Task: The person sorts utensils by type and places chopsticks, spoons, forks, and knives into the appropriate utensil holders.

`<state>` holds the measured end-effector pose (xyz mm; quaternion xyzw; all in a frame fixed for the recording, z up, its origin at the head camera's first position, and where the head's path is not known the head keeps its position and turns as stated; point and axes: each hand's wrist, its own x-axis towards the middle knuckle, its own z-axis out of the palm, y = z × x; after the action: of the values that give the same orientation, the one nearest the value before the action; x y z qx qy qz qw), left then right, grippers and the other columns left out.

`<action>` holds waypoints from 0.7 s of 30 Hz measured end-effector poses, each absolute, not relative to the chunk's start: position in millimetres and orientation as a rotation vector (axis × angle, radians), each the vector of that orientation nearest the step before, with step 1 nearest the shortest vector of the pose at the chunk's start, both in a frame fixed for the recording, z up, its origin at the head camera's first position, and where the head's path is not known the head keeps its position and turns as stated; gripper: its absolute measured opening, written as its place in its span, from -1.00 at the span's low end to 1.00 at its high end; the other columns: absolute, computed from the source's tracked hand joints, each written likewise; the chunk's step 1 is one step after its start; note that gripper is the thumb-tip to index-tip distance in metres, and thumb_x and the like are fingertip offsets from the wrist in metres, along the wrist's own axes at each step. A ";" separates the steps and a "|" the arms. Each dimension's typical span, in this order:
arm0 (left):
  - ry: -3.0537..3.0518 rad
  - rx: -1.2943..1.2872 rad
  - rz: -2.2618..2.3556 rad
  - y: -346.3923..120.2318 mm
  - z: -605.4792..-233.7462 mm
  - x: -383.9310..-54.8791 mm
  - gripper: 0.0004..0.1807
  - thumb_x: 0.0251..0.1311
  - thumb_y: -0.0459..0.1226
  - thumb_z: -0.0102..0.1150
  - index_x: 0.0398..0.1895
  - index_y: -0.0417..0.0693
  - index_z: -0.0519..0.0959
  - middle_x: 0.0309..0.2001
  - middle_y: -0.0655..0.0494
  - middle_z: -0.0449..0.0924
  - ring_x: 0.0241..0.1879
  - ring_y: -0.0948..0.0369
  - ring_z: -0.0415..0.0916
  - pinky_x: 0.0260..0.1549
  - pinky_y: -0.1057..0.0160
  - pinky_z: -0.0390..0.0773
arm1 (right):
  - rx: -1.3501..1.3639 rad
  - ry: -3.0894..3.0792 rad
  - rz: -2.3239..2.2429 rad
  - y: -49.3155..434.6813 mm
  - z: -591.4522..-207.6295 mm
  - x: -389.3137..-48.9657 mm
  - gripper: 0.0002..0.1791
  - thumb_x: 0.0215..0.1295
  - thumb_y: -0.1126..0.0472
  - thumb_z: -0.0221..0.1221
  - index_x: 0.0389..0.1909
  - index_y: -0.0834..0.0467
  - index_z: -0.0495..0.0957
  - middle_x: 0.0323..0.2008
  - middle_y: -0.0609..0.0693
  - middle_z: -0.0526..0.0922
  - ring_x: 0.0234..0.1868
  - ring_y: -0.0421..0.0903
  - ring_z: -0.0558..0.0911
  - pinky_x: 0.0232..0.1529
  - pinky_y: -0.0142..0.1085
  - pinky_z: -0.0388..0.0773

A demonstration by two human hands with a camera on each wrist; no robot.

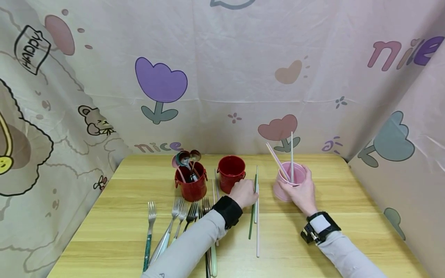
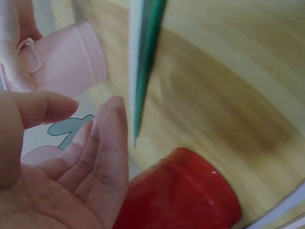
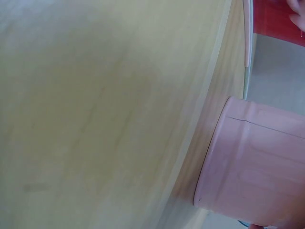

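At the right of the table my right hand (image 1: 303, 193) grips a small pink bucket (image 1: 283, 192) by its upper side, thumb near the front rim. Two or more pale chopsticks (image 1: 292, 158) lean upright in that bucket. My left hand (image 1: 244, 193) is in front of an empty red bucket (image 1: 232, 175), its fingers loosely bent and holding nothing in the left wrist view. Just right of it lie a green chopstick (image 1: 252, 224) and pale chopsticks (image 1: 258, 239) on the table. In the right wrist view the pink bucket (image 3: 252, 162) shows, with the right hand almost wholly out of frame.
A second red bucket (image 1: 192, 189) at the left holds several spoons (image 1: 195, 155). Several forks (image 1: 175, 210) lie in front of it, partly under my left sleeve, and one green-handled fork (image 1: 149, 235) lies farther left. More pale sticks (image 1: 213, 189) lie between the red buckets. A patterned cloth encloses the table.
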<state>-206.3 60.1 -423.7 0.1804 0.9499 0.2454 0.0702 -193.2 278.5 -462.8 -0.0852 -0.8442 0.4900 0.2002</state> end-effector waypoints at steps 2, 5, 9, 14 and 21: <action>2.830 0.506 0.703 59.1 -427.7 -205.3 -0.52 0.30 -0.21 0.26 -0.76 -0.04 0.33 -0.78 0.17 0.17 -0.73 0.22 0.28 -0.73 0.36 0.24 | -0.240 -2.359 1.376 278.6 -462.5 -193.3 0.20 -0.05 0.19 0.54 0.54 0.26 -0.01 0.37 0.41 0.36 0.33 0.34 0.43 0.37 0.21 0.36; 2.811 0.460 0.658 58.3 -433.2 -203.2 -0.49 0.30 -0.17 0.26 -0.77 -0.02 0.28 -0.78 0.17 0.12 -0.74 0.21 0.28 -0.73 0.34 0.23 | -0.238 -2.359 1.387 278.3 -462.1 -193.0 0.20 -0.04 0.19 0.54 0.54 0.26 -0.02 0.37 0.41 0.35 0.34 0.34 0.42 0.38 0.20 0.35; 2.808 0.434 0.588 59.8 -438.5 -200.6 -0.55 0.28 -0.14 0.29 -0.70 -0.03 0.34 -0.72 0.16 0.18 -0.68 0.19 0.33 -0.69 0.31 0.26 | -0.237 -2.359 1.391 278.8 -462.2 -192.4 0.20 -0.04 0.19 0.54 0.54 0.25 -0.02 0.38 0.39 0.35 0.34 0.32 0.42 0.38 0.19 0.35; 2.802 0.406 0.511 63.0 -440.8 -196.0 -0.73 0.21 -0.13 0.34 -0.43 -0.10 0.52 -0.57 0.10 0.42 -0.53 0.15 0.43 -0.55 0.25 0.42 | -0.232 -2.357 1.383 279.1 -462.6 -192.4 0.19 -0.04 0.19 0.54 0.53 0.27 0.00 0.37 0.40 0.36 0.33 0.33 0.43 0.37 0.20 0.37; 2.818 0.369 0.367 66.9 -442.1 -192.2 -0.62 0.17 -0.08 0.36 -0.09 -0.13 0.56 -0.37 0.06 0.59 -0.38 0.12 0.56 -0.37 0.21 0.57 | -0.231 -2.358 1.375 279.3 -462.6 -192.7 0.19 -0.05 0.19 0.54 0.53 0.29 0.01 0.37 0.40 0.37 0.32 0.33 0.44 0.36 0.20 0.37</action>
<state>-192.2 66.9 -442.1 0.1275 0.9740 0.1269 0.1374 -192.7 279.3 -462.6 -0.0827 -0.8434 0.4919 0.1998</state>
